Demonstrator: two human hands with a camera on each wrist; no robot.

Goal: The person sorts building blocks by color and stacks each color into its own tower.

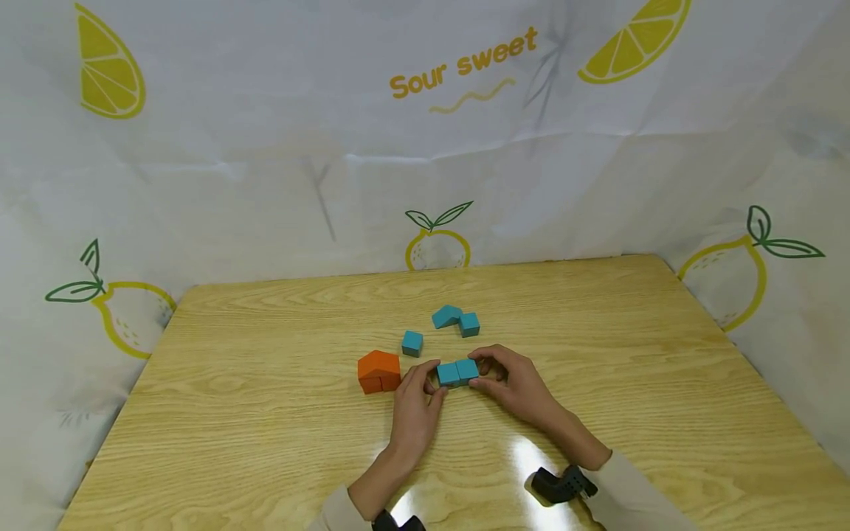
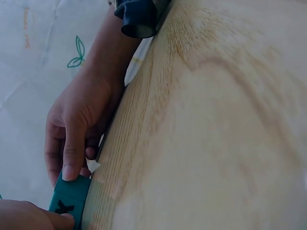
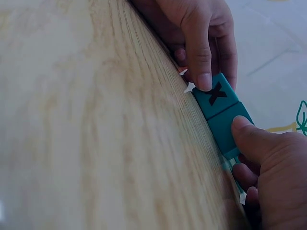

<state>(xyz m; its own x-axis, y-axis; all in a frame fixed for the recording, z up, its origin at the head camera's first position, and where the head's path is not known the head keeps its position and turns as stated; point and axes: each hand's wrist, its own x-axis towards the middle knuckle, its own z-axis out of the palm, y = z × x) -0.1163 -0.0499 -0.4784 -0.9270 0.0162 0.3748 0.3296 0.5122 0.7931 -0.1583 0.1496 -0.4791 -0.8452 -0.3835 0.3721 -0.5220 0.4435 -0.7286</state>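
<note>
Two blue blocks (image 1: 457, 372) sit side by side on the wooden table (image 1: 265, 442), touching, the left one marked with a black X; the left hand (image 1: 413, 414) pinches that one between thumb and fingers while the right hand (image 1: 521, 385) pinches the other. Just beside the left hand stand orange blocks (image 1: 379, 365), and beyond lie a lone blue cube (image 1: 412, 344) and a blue peaked block (image 1: 447, 317) next to another cube (image 1: 468, 324).

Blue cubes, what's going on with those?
A person is holding two blue cubes side by side, with the left hand at one end and the right hand at the other. Three more blue blocks sit on the table, farther from the person. Some orange blocks stand grouped together, just left of the left hand.
</note>
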